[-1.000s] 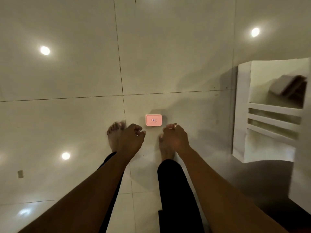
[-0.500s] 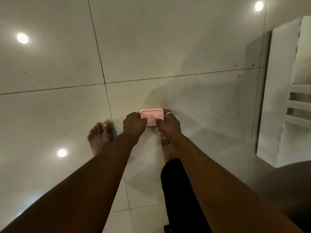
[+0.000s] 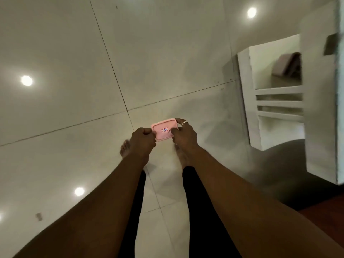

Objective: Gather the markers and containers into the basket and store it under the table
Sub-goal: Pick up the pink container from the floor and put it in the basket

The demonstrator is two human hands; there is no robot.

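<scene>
A small pink rectangular container (image 3: 163, 129) with a little label on its lid is held above the tiled floor, in front of my bare feet. My left hand (image 3: 142, 139) grips its left end with curled fingers. My right hand (image 3: 184, 134), wearing a ring, grips its right end, thumb on the lid and fingers round the far edge. No basket or markers are in view.
Glossy pale floor tiles (image 3: 74, 101) reflect ceiling lights. A white slatted piece of furniture (image 3: 275, 101) stands at the right, with a dark shadowed patch of floor (image 3: 290, 175) beside it. My legs in black trousers stand below the hands.
Both hands reached down to the pink container lying on the floor, took hold of its two ends and lifted it. The view has swung, bringing the white furniture further into sight.
</scene>
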